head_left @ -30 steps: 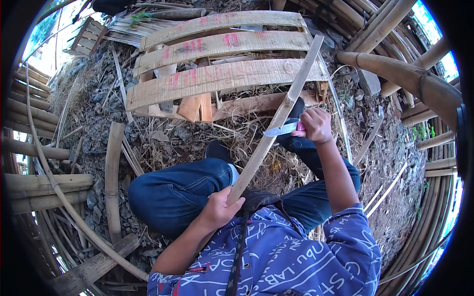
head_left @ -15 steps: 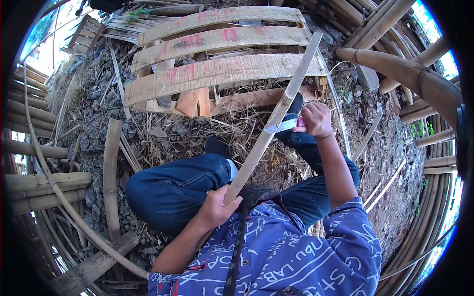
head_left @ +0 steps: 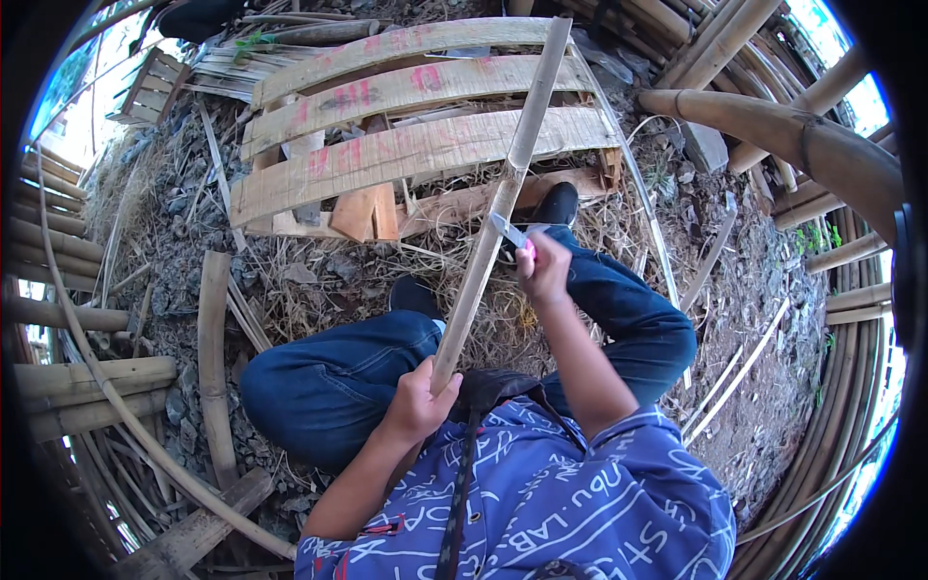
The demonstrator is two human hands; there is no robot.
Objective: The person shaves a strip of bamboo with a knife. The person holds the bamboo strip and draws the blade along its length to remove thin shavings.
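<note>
A long split bamboo strip point(head_left: 480, 261) slants from my lap up and away, its far end over the wooden pallet. My left hand point(head_left: 418, 398) is closed round its near end. In my right hand point(head_left: 544, 268) is a knife point(head_left: 509, 232) with a pink handle. Its blade lies against the right edge of the strip, just below a joint in the bamboo. I sit on the ground with my knees apart, and the strip passes between them.
The slatted pallet point(head_left: 406, 145) lies ahead of my feet. A thick bamboo pole point(head_left: 754, 116) juts in from the right. Upright on the left stands a bamboo piece point(head_left: 215, 358), beside a long bent strip point(head_left: 106, 377). Dry shavings cover the soil between my legs.
My right hand with the knife has moved left and slightly nearer along the strip. The strip has swung more upright, its far end going left. My left hand keeps its grip.
</note>
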